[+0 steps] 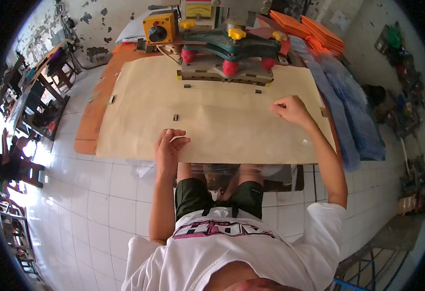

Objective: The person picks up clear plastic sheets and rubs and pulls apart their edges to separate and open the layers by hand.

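My left hand (170, 141) hovers at the near edge of a cream sheet (222, 126), its fingers loosely curled and apart, with nothing visible in them. Just beyond it lies a small black block (175, 117) on the sheet. My right hand (291, 109) is over the right part of the sheet with its fingers pressed together; whatever they may hold is hidden. Two more small dark pieces, a left one (187, 86) and a right one (258, 91), sit below the front edge of a dark green press head (244, 46) with red and yellow knobs.
A yellow control box (159, 27) with a black dial stands behind the sheet, left of the press. Stacked orange sheets (323, 35) lie at the back right. Clear bluish plastic (351, 102) hangs along the right side. An orange-brown board (89, 121) shows under the sheet's left edge.
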